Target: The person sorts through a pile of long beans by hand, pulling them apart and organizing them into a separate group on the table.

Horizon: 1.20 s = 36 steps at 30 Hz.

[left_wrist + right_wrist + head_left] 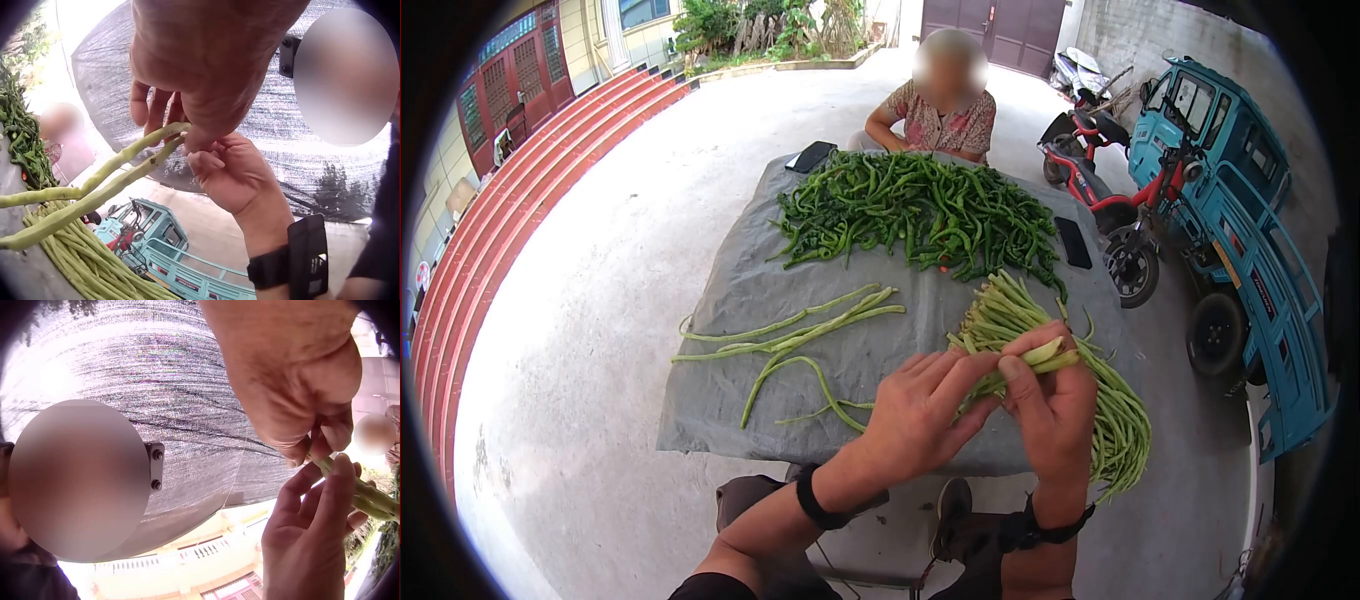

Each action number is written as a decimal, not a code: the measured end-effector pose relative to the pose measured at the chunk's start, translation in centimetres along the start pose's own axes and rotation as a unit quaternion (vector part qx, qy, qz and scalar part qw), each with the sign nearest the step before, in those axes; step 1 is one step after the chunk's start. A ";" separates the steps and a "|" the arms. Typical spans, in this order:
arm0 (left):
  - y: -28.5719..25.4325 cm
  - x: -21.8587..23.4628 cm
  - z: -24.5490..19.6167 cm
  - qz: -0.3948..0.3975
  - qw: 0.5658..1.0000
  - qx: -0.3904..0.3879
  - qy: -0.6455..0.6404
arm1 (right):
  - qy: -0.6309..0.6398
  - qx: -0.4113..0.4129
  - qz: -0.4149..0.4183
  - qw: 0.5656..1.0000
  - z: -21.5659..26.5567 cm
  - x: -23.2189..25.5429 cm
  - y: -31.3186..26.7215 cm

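Two long green beans point(125, 156) run up from the lower left of the left wrist view to both hands. In the head view my left hand point(925, 410) pinches the beans near their ends. Close against it, my right hand point(1055, 415) has thumb and fingers curled at the bean tips point(1045, 353). The right wrist view shows the fingertips of both hands meeting at the ends. Under the hands lies a big bundle of long beans point(1115, 400), partly covered by them. Several loose long beans point(800, 330) lie to the left on the grey cloth.
A heap of green chili peppers point(900, 205) covers the far side of the grey cloth-covered table point(725, 260). A phone point(1073, 243) lies right of it; another dark flat object point(811, 157) is at the far left corner. A person point(945, 115) sits opposite. A blue three-wheeler point(1240, 220) stands right.
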<state>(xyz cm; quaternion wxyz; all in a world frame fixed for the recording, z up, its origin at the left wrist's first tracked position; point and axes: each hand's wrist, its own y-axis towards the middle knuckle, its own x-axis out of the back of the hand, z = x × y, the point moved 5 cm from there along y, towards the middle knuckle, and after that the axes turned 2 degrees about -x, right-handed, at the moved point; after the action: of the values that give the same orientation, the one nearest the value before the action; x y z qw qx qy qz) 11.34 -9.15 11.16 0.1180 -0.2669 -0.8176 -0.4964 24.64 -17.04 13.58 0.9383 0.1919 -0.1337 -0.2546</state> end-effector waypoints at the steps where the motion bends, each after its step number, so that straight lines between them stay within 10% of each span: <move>1: 0.1 0.1 -0.2 -0.015 1.000 -0.012 0.015 | -0.008 0.010 -0.005 1.000 0.2 -0.1 0.0; 36: 0.2 1.6 -0.6 -0.085 0.996 0.029 0.016 | -0.052 0.060 0.017 0.997 1.6 -0.6 -0.3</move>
<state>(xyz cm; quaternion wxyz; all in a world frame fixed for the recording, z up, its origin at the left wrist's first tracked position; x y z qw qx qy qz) 10.08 -9.09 12.28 0.0954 -0.1848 -0.8494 -0.4851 23.45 -17.41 14.73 0.9212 0.2318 -0.2002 -0.2401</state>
